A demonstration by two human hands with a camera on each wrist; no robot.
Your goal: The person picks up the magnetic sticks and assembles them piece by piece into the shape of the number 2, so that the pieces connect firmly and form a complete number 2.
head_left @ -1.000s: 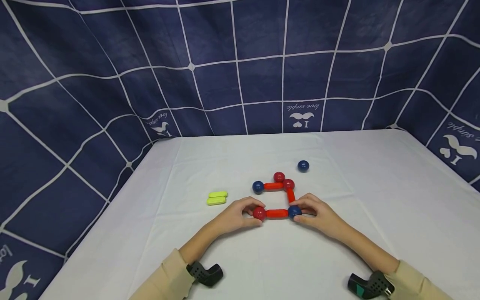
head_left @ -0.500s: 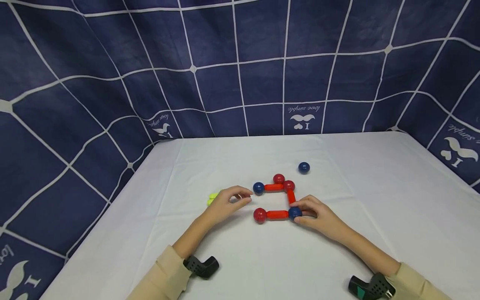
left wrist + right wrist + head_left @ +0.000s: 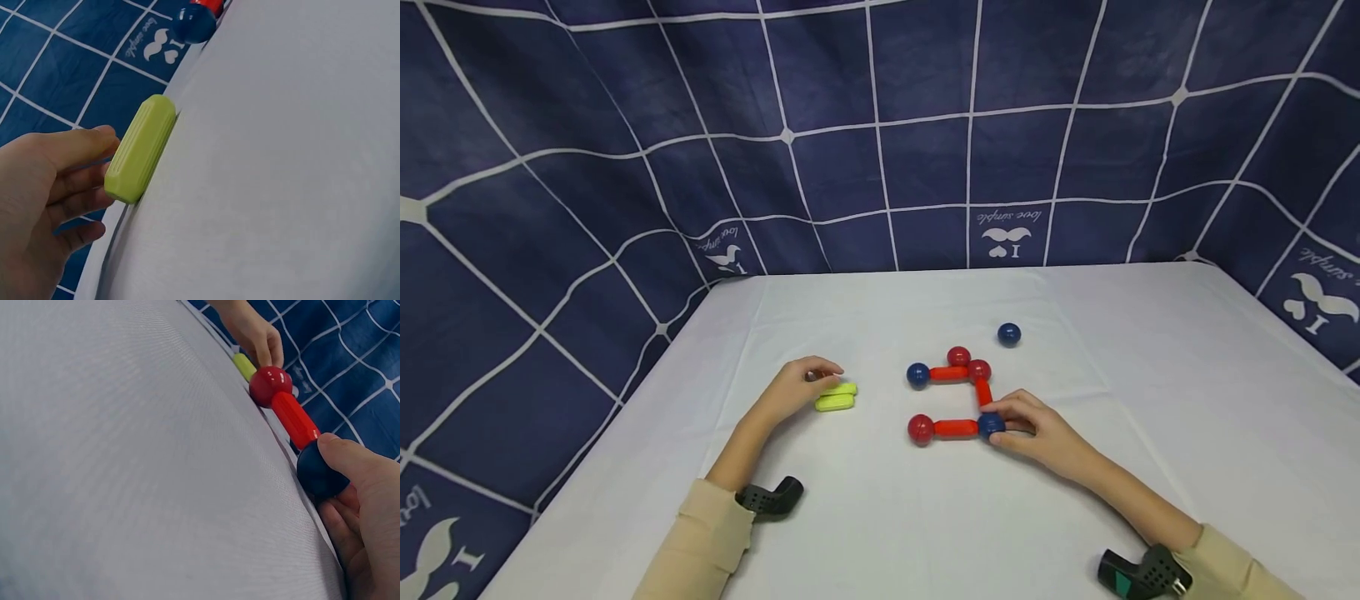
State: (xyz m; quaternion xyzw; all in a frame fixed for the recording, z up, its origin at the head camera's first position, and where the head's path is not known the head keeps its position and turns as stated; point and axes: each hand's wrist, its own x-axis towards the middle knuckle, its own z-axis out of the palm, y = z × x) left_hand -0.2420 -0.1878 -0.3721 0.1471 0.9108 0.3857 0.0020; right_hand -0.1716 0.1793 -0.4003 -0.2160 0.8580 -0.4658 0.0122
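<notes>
So the right hand (image 3: pixel 1039 432) pinches a blue ball (image 3: pixel 991 425), and I can't tell if the left hand (image 3: pixel 792 390), at two yellow sticks (image 3: pixel 836 402), grips one.

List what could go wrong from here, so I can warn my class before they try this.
The two yellow-green rods lie side by side, so the left hand, at the farther one, might nudge the nearer.

The right hand pinches the corner blue ball; if it shifts, the red rods meeting there might swing or come loose.

The separate blue ball at the back could roll if bumped.
</notes>
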